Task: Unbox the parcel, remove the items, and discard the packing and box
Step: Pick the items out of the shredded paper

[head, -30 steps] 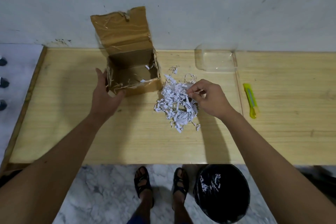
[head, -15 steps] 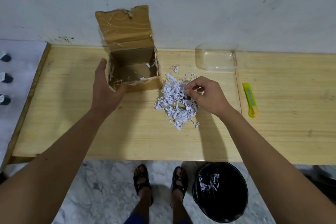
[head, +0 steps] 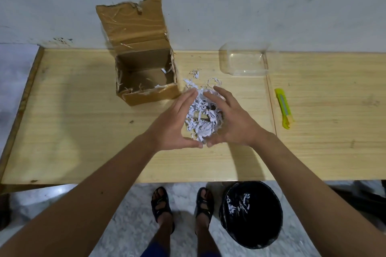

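Straight-fingered left hand (head: 173, 125), right hand (head: 234, 123), flanking shredded paper (head: 205, 129), buried item (head: 198, 115), writing unreadable

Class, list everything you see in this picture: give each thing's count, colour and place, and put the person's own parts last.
cardboard box: one, brown, open, at the table's back by the wall
shredded paper: one pile, white, on the table right of the box
plastic container: one, clear, at the table's back, right of the box
utility knife: one, yellow, on the table's right part
bin: one, black, on the floor by the table's front edge, a few white shreds inside
table: one, pale wood, against the wall
sandals: two, black, on the feet
hands: two, left hand and right hand, cupped round the paper pile
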Available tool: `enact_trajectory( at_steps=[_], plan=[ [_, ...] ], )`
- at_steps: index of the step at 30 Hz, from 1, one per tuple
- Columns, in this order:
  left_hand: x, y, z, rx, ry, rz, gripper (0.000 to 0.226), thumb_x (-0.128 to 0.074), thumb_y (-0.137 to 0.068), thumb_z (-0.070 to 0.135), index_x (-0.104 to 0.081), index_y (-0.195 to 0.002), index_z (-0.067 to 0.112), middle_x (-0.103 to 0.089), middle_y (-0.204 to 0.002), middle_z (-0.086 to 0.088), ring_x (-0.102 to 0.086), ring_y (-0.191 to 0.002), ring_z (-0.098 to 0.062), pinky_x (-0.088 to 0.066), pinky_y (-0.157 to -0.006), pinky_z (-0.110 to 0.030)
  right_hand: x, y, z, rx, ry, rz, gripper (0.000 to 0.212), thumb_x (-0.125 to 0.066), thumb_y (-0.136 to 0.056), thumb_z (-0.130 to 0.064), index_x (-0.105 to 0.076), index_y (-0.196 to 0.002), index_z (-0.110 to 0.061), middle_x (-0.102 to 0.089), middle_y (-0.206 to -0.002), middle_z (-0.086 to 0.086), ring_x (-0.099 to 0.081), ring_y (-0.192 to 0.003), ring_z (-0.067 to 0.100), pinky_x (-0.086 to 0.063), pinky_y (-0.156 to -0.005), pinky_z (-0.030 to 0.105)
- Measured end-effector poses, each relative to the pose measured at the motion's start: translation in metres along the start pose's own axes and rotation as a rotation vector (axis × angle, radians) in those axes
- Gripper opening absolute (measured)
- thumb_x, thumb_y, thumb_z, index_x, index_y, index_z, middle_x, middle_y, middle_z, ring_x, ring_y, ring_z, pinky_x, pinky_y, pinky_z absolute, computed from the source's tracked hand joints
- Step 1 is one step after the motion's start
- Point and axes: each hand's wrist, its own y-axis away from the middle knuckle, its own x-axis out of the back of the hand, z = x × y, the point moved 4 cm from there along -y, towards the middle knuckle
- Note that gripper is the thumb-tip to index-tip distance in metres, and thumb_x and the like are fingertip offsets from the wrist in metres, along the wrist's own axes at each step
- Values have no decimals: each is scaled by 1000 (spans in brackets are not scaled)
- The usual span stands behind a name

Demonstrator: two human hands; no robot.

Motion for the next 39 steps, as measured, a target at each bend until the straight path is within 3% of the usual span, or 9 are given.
enact_trajectory(
  at_steps=[4, 7, 13, 16, 23, 29, 31, 35, 39],
  plan=[
    [-5, -14, -8, 7, -150, -46, 163, -79, -48, 86, 3, -164, 6, 9, -173, -6, 9, -161, -20, -10, -131, -40, -2, -7, 1, 106, 245, -28, 150, -94, -42, -65, -16, -164, -25, -7, -171, 8, -17, -158, 28, -25, -123, 40],
    [-9, -20, -7, 14, -182, -36, 156, -85, -52, 74, -3, -163, 3, 0, -173, -12, 2, -161, -23, -9, -131, -39, 1, -9, -2, 158, 325, 85, 118, -95, -58, -50, -39, -155, -13, -30, -165, 16, -35, -150, 35, -36, -119, 49],
    [-4, -23, -7, 81, 14, 153, 89, -81, -85, 41, -38, -157, 10, -42, -160, -5, -36, -149, -18, -32, -123, -34, 12, -18, -7, 159, 187, 297, 47, -79, -86, -41, -69, -127, -19, -64, -136, 4, -57, -126, 19, -38, -105, 26],
    [2, -33, -8, 148, 107, 220, 55, -71, -96, 37, -54, -144, 17, -58, -141, 0, -51, -133, -13, -44, -110, -32, 22, -27, -10, 108, 101, 337, 29, -77, -91, -32, -73, -114, -16, -73, -114, 0, -64, -105, 19, -49, -92, 32],
    [4, -56, -19, 230, 249, 181, 42, -70, -98, 29, -60, -138, 19, -67, -132, 1, -60, -123, -14, -47, -101, -26, 39, -48, -1, -67, -83, 274, 25, -81, -87, -26, -75, -111, -21, -77, -97, 2, -64, -71, 18, -56, -75, 40],
    [1, -65, -26, 335, 343, 210, 40, -71, -98, 31, -62, -135, 21, -67, -130, 7, -58, -119, -2, -37, -85, 3, 40, -60, 11, -110, -194, 278, 28, -80, -86, -21, -73, -111, -30, -73, -93, -26, -71, -84, 2, -53, -76, 19],
    [2, -67, -26, 338, 358, 214, 39, -71, -98, 28, -63, -134, 19, -68, -128, 6, -59, -116, -4, -37, -85, 4, 41, -62, 12, -128, -208, 293, 27, -81, -86, -21, -74, -108, -35, -73, -92, -25, -71, -84, -1, -52, -76, 19],
    [4, -71, -29, 356, 357, 201, 38, -72, -97, 27, -64, -131, 13, -68, -125, 4, -59, -115, -5, -35, -88, 4, 42, -64, 15, -172, -243, 293, 16, -81, -87, -26, -76, -101, -32, -80, -95, -3, -74, -73, 29, -59, -67, 42],
    [3, -72, -30, 369, 383, 168, 40, -72, -97, 24, -62, -134, 11, -68, -131, -2, -60, -123, -13, -41, -102, -14, 51, -51, 6, -94, -164, 373, 24, -80, -88, -36, -77, -109, -26, -75, -109, -10, -70, -99, 21, -54, -91, 34]
  ],
)
